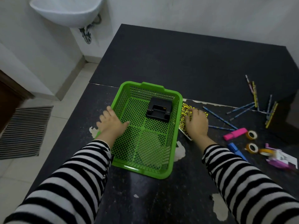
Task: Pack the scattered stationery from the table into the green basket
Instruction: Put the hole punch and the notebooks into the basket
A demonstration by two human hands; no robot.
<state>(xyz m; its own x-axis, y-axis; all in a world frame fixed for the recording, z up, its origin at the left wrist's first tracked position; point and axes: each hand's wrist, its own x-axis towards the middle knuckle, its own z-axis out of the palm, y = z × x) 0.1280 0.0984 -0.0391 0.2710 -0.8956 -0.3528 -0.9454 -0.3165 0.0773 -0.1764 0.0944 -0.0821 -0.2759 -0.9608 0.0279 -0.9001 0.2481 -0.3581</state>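
Note:
The green basket [123,101] stands on the dark table [178,62] with a black hole punch [159,111] inside at its far end. My left hand [110,122] grips the basket's left rim, thumb inside the wall. My right hand [196,122] lies flat on a yellow-and-black patterned notebook [184,110] just right of the basket, fingers curling at its far edge. To the right lie several pencils [226,122], a pink highlighter [235,134], a blue highlighter [235,150] and tape rolls [251,135].
A purple and white stapler-like item with paper [279,159] lies at the right edge. A dark box [286,117] stands at the far right with pencils leaning on it. A white sink [68,12] hangs on the wall at the left.

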